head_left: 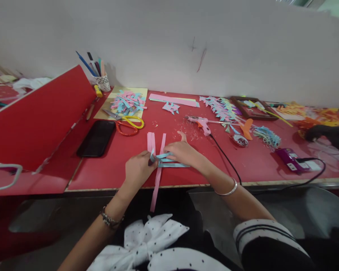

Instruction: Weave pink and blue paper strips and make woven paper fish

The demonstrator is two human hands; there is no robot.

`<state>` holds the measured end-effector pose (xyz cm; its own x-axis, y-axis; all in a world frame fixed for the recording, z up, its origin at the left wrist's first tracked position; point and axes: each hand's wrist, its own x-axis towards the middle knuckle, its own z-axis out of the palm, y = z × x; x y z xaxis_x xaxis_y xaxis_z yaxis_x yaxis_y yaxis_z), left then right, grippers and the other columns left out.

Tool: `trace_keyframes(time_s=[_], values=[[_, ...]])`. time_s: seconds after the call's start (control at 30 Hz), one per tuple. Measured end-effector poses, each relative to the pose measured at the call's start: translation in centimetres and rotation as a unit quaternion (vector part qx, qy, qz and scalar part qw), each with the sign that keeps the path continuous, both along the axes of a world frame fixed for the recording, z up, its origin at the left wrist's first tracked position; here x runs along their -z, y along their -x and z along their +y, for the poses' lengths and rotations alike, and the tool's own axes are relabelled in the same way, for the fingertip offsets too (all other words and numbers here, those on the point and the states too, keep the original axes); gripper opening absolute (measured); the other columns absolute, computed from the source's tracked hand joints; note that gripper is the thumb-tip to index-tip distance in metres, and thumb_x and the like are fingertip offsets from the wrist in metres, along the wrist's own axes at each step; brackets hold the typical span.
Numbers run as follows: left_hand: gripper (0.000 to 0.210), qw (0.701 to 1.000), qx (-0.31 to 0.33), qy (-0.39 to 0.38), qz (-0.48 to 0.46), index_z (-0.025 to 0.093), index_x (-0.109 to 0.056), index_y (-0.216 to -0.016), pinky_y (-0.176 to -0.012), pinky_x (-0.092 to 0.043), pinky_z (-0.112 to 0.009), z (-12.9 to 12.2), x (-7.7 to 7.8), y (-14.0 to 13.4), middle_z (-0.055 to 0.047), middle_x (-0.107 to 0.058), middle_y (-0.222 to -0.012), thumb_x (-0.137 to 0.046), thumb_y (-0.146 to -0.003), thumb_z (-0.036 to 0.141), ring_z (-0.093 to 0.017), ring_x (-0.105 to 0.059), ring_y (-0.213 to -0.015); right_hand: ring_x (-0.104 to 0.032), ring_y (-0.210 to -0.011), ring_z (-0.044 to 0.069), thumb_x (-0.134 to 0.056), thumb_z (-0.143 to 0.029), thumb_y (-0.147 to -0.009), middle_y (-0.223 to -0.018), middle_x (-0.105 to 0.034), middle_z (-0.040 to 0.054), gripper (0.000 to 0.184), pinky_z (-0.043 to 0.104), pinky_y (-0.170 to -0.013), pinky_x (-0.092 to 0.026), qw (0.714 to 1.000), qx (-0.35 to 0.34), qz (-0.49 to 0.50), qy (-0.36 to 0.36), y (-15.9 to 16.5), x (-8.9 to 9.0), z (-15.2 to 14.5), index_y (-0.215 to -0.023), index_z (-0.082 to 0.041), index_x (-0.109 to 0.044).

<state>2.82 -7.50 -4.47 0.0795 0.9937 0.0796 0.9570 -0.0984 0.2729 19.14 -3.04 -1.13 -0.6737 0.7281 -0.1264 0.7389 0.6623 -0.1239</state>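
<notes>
Pink paper strips (156,190) and blue paper strips (175,165) cross each other near the front edge of the red table. My left hand (138,167) is closed on the strips where they meet, its thumb and fingers pinching them. From the right, my right hand (180,151) grips a blue strip between thumb and fingers, with one finger raised. One pink strip hangs down over the table edge, and others point toward the wall. The exact fold under my fingers is hidden.
Left of the hands lie a black phone (96,138) and scissors (130,122). Cut paper pieces (128,102) are heaped behind them. A pink glue gun (202,123), its cord trailing forward, and a purple power socket box (292,160) are to the right. A red board (42,116) stands at left.
</notes>
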Motion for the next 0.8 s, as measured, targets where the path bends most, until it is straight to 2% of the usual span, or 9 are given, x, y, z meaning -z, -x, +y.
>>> trace_keyframes(time_s=[0.17,0.33,0.47,0.6,0.7,0.8], values=[[0.025,1.000,0.004,0.002,0.006,0.019,-0.064,-0.077,-0.050,-0.032,-0.023,0.1,0.1,0.0,-0.005,-0.067,-0.077,-0.052,-0.075,0.041,-0.019,-0.062,-0.068,-0.055,-0.080,0.015,-0.053,-0.024,-0.078,-0.085,-0.063,0.0025,0.013,0.043,-0.091,-0.017,1.000,0.003,0.014,0.025,0.3,-0.9,0.2,-0.069,-0.015,-0.059],[0.033,0.999,0.026,-0.023,0.025,0.019,-0.065,-0.072,-0.048,-0.030,-0.024,0.2,0.1,-0.3,-0.006,-0.067,-0.078,-0.047,-0.077,0.047,-0.019,-0.061,-0.066,-0.055,-0.084,0.015,-0.052,-0.029,-0.077,-0.085,-0.063,0.0012,0.017,0.037,-0.087,-0.022,0.990,0.029,0.102,0.095,1.1,-1.7,0.8,-0.070,-0.016,-0.061],[0.031,0.999,0.022,-0.025,0.037,0.018,-0.065,-0.073,-0.048,-0.029,-0.025,0.2,-0.2,-0.6,-0.008,-0.066,-0.072,-0.044,-0.079,0.040,-0.021,-0.061,-0.066,-0.055,-0.081,0.014,-0.052,-0.026,-0.076,-0.078,-0.064,-0.0011,0.014,0.034,-0.086,-0.024,0.975,0.039,0.163,0.145,1.9,-1.5,1.3,-0.073,-0.016,-0.062],[0.030,0.999,0.014,-0.025,0.039,0.017,-0.065,-0.074,-0.048,-0.028,-0.026,0.1,-0.1,-0.6,-0.008,-0.067,-0.074,-0.040,-0.080,0.031,-0.021,-0.061,-0.066,-0.056,-0.077,0.012,-0.046,-0.029,-0.080,-0.080,-0.065,0.0007,0.022,0.025,-0.075,-0.033,0.950,0.016,0.236,0.203,1.6,-0.9,1.5,-0.081,-0.014,-0.063],[0.028,0.999,0.003,-0.019,0.034,0.016,-0.064,-0.071,-0.047,-0.027,-0.025,0.1,0.2,-0.5,-0.008,-0.067,-0.075,-0.040,-0.079,0.029,-0.021,-0.061,-0.066,-0.055,-0.079,0.013,-0.035,-0.030,-0.086,-0.085,-0.065,0.0035,0.032,0.026,-0.073,-0.034,0.960,0.058,0.229,0.154,0.7,0.0,1.4,-0.087,-0.014,-0.063],[0.029,0.999,-0.007,-0.025,0.025,0.016,-0.065,-0.071,-0.047,-0.026,-0.025,0.1,0.4,-0.4,-0.008,-0.067,-0.074,-0.040,-0.079,0.028,-0.020,-0.061,-0.065,-0.054,-0.092,0.017,-0.035,-0.022,-0.086,-0.098,-0.064,0.0068,0.030,0.034,-0.083,-0.030,0.982,0.093,0.154,0.066,-0.1,1.0,0.9,-0.090,-0.015,-0.064]])
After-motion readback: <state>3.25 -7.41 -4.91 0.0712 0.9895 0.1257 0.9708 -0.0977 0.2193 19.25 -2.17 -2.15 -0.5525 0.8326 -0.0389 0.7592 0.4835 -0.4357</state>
